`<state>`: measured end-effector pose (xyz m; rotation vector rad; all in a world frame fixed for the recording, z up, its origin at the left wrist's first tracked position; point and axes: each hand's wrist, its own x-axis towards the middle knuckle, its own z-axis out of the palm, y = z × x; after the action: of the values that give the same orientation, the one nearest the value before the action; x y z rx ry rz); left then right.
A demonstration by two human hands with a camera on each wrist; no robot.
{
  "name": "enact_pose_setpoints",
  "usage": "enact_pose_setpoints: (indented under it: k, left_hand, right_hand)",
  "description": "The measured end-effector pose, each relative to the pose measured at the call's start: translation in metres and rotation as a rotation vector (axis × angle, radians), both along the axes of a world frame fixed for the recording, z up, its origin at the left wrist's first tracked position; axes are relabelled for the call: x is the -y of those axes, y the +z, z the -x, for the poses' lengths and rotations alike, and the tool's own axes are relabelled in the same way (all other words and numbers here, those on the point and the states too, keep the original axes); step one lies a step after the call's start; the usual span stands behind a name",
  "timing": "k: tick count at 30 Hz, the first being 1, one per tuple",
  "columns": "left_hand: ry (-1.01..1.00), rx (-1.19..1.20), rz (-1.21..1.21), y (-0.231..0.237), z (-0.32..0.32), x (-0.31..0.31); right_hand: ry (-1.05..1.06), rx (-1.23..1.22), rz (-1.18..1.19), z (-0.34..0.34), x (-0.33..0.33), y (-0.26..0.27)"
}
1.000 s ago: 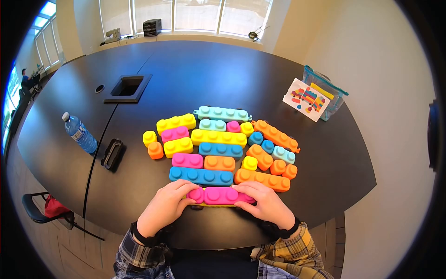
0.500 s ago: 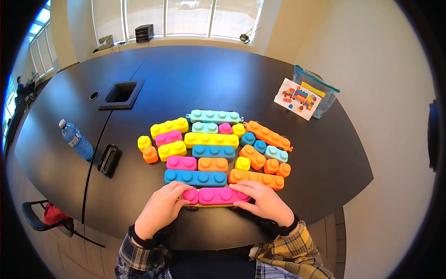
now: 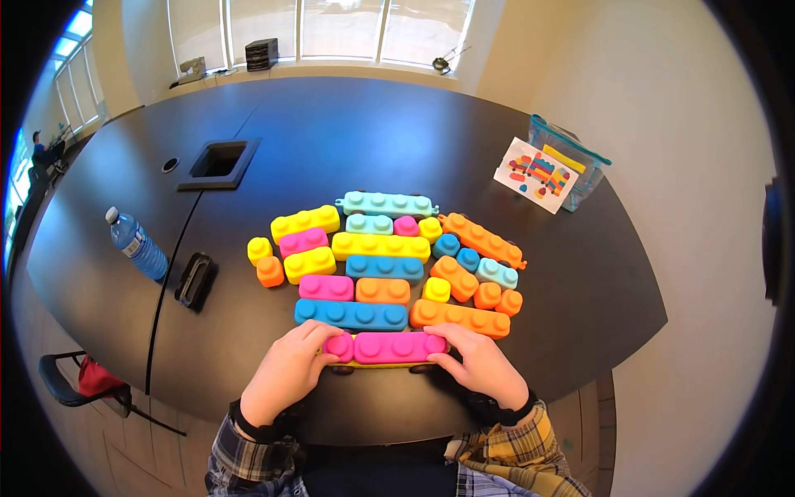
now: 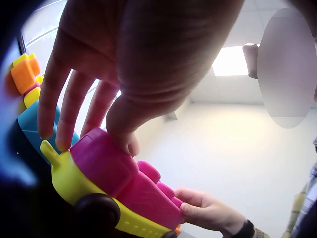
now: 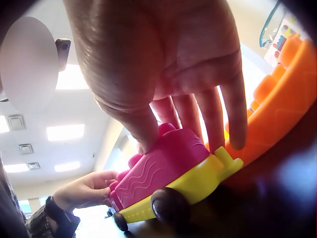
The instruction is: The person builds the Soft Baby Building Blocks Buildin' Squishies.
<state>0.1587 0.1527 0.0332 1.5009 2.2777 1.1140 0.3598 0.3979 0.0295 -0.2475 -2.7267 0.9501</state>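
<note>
In front of the body, a yellow wheeled base (image 5: 205, 178) carries a short pink block (image 3: 338, 346) at its left and a longer pink block (image 3: 389, 348) beside it. Thumb and fingers of my left hand (image 3: 286, 364) pinch the short block from near and far sides. At the other end, my right hand (image 3: 487, 364) grips the long block's right end, thumb on the near side. Dark wheels (image 5: 170, 205) show under the base. Just beyond lie a long blue block (image 3: 351, 315) and a long orange block (image 3: 460, 318).
Several colourful blocks cover the table's middle, with a light-blue wheeled base (image 3: 387, 204) and an orange one (image 3: 482, 240) behind. A water bottle (image 3: 137, 244) and black case (image 3: 195, 282) are left; a picture card (image 3: 537, 176) leans on a clear bag (image 3: 590, 178).
My right hand has slid rightward along the long pink block to its end, uncovering more of its top. The left hand keeps its hold on the short block. The head view has shifted slightly.
</note>
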Motion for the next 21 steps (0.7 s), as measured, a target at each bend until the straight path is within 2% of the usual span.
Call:
enact_pose_setpoints:
  k: [12,14,16,18,19,21]
  left_hand:
    - [0.004,-0.017,0.003,-0.001,0.002,0.001]
    - [-0.058,-0.082,0.042,0.006,0.010,0.004]
    - [-0.042,0.078,0.042,0.011,0.030,0.009]
    - [0.062,0.017,-0.036,0.015,0.058,0.012]
    - [0.117,-0.132,-0.107,0.012,0.078,0.013]
    - [0.265,-0.262,-0.125,0.005,0.119,0.011]
  right_hand:
    - [-0.002,-0.017,-0.013,0.001,0.001,-0.003]
    - [-0.002,-0.019,-0.019,0.001,0.001,-0.003]
    - [-0.001,-0.023,-0.027,0.001,0.002,-0.003]
    - [-0.011,-0.004,-0.015,0.000,0.002,-0.003]
    - [-0.011,-0.006,-0.015,0.001,0.002,-0.002]
    - [-0.013,0.015,-0.020,0.001,0.002,-0.002]
